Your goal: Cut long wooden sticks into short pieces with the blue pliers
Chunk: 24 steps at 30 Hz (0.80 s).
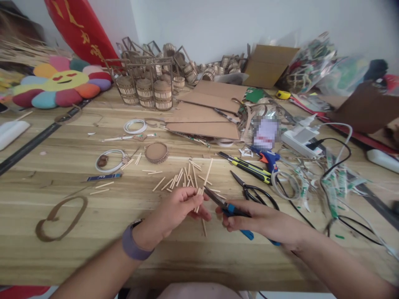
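Pinched in the fingers of my left hand [183, 203] are several thin wooden sticks [208, 172], one longer than the others and pointing up and away. My right hand [249, 218] is closed round blue-handled cutting pliers [230, 209]. The tips of the pliers lie beside the long stick; whether they touch it I cannot tell. Short cut sticks [177, 178] are scattered on the table just beyond my left hand. A small round cardboard piece with a ribbed rim [156, 153] lies farther back. Black scissors [249, 191] rest beyond my right hand.
A yellow-black utility knife [246, 167], a blue glue gun [269, 160] and a tape roll [285, 185] lie to the right, near a power strip [302, 139] and cables. Cardboard sheets [205, 112] and small basket-like models [145, 89] stand behind. A brown strip loop [62, 218] lies left.
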Available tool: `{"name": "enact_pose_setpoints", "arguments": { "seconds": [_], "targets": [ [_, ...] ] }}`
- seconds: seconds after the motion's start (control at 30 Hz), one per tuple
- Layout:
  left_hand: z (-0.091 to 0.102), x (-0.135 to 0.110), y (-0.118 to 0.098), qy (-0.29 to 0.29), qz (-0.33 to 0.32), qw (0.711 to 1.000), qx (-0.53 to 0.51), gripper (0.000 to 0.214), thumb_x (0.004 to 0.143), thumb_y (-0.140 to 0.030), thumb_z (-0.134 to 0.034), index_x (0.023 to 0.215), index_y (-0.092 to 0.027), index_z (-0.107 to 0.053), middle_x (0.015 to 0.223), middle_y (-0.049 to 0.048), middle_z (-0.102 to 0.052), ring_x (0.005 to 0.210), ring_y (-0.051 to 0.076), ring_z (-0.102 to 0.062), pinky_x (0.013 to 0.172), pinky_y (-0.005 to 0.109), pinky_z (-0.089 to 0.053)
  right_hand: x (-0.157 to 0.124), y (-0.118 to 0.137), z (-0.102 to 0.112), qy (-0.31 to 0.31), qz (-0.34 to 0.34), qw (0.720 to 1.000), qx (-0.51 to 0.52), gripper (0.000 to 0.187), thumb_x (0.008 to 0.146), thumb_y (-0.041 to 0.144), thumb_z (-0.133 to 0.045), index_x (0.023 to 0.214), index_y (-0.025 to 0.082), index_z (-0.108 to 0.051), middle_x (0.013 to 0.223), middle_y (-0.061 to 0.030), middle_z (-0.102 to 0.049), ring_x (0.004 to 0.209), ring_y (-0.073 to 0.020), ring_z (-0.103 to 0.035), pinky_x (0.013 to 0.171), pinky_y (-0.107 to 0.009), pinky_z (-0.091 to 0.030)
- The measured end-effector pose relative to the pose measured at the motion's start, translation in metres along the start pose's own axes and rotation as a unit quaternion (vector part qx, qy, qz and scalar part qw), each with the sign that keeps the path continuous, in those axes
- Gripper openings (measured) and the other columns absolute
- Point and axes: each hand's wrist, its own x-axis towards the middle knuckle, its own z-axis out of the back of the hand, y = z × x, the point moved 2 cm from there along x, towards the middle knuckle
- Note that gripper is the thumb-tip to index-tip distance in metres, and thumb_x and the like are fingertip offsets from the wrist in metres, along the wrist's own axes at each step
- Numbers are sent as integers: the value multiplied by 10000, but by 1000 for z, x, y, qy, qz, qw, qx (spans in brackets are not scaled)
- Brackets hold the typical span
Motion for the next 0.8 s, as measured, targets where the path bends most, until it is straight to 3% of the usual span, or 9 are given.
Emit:
{"name": "enact_pose_setpoints", "arguments": {
  "seconds": [0.23,0.33,0.67,0.8],
  "targets": [
    [-3,0,6,36,5,999,-14,445,765,-562,-598,876,-133,-628,676,45,-696,683,177,-646,652,267,-429,10,3,-2,21,21,1000,-9,342,781,413,-624,1030,179,-639,870,-8,-612,836,-172,-551,759,-278,-439],
    [-3,1,8,48,1,999,-16,457,760,-568,-603,877,-128,-644,672,48,-697,679,178,-642,656,271,-429,12,9,-4,30,54,998,-34,296,798,397,-606,1007,193,-659,874,3,-604,848,-169,-536,758,-263,-429],
    [-4,0,10,59,11,998,-29,447,758,-563,-614,868,-130,-631,660,40,-688,678,175,-643,645,269,-438,14,22,-9,47,70,996,-39,178,812,348,-579,872,202,-661,849,9,-613,853,-161,-548,776,-249,-435],
    [-4,0,11,59,12,998,-25,436,767,-560,-603,857,-134,-626,656,46,-691,678,173,-643,644,269,-442,14,21,-10,52,78,995,-28,202,810,359,-584,913,202,-659,887,-1,-641,906,-179,-569,828,-270,-447]
  ]
}}
